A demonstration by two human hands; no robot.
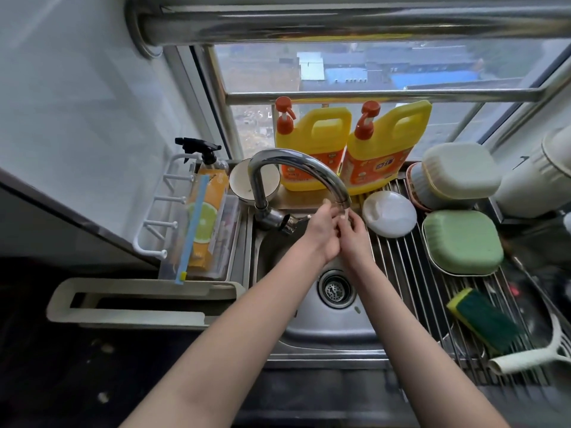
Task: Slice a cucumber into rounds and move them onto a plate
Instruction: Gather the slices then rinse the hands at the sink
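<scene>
My left hand [321, 233] and my right hand [355, 237] meet over the steel sink [327, 329], right under the spout of the curved faucet [296, 162]. Their fingers overlap and touch each other, and I see nothing held between them. No cucumber and no knife are in view. A round white plate [389, 214] lies on the wire drying rack [408, 273] just right of my hands.
Two yellow detergent jugs [312, 149] stand behind the faucet, with a white bowl [244, 180] to their left. Green square dishes [463, 239], a green-and-yellow sponge [485, 319] and a white scraper [537, 356] are on the rack. A spray bottle [207, 193] stands left of the sink.
</scene>
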